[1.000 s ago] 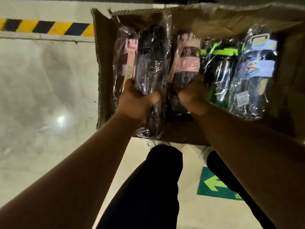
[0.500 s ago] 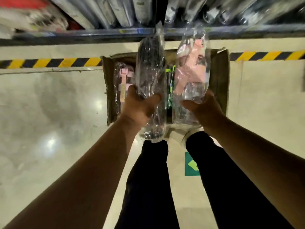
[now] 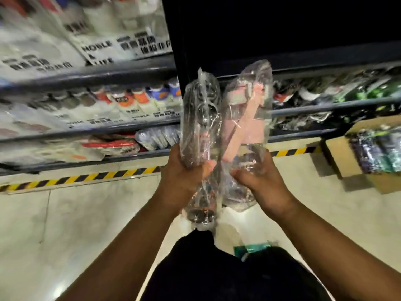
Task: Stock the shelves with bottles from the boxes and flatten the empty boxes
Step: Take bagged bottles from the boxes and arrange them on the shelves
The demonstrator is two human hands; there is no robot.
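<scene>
The left grip [image 3: 182,170] is clenched round the lower body of a dark bottle [image 3: 199,114] and the right grip [image 3: 258,177] round a pink bottle [image 3: 247,109]. Both bottles are upright, side by side, in front of the shelves [image 3: 108,72]. Their loose plastic wrap looks slippery. The bottles seem light and stiff, so a firm hold on the body itself, low down, suits best.

Your left forearm [image 3: 130,246] and right forearm [image 3: 325,242] are bare right down to the lower edge of the view, and your left hand [image 3: 182,177] and right hand [image 3: 258,179] are bare too. You wear plain black trousers [image 3: 195,268].
</scene>
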